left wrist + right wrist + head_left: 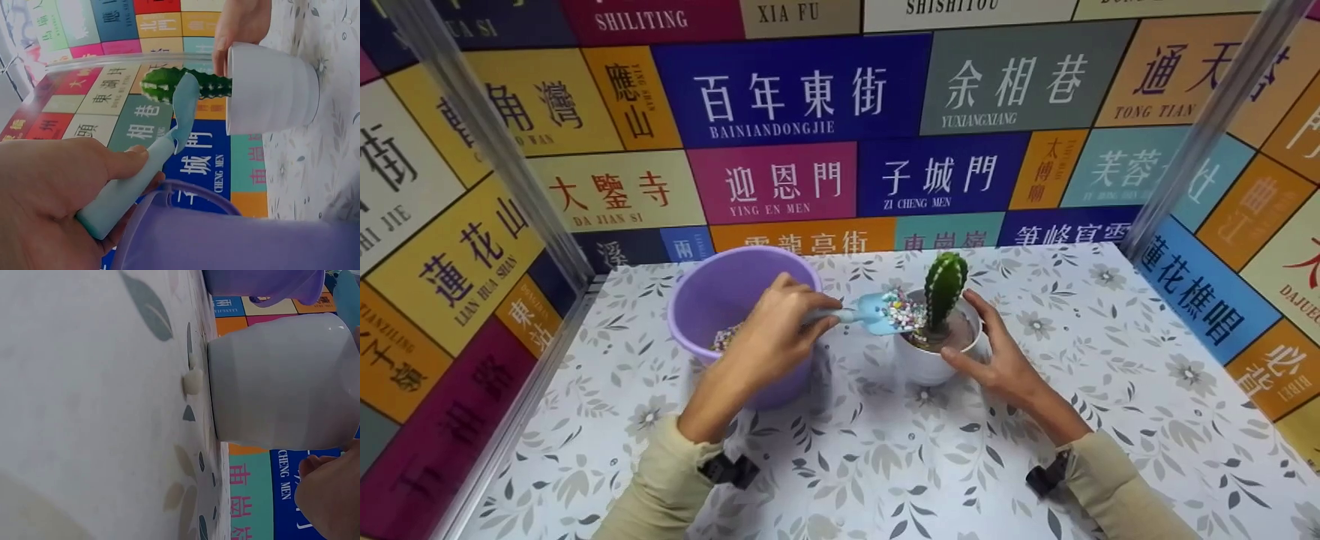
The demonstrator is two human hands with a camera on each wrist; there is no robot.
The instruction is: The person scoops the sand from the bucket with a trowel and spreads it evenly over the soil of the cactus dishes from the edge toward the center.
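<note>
My left hand grips the handle of a small light-blue hand trowel. Colourful pebbles lie heaped on its blade, which is at the left rim of a white flower pot. A ribbed green cactus stands upright in the pot, with soil and some pebbles around its base. With thumb and fingers spread around the pot's right side, my right hand holds it at the rim. In the right wrist view the flower pot stands on the table.
A purple bucket stands left of the pot, under my left forearm, with more pebbles inside. The table has a leaf-patterned cover. Behind it rise panels of coloured blocks with Chinese lettering, with clear posts at the corners.
</note>
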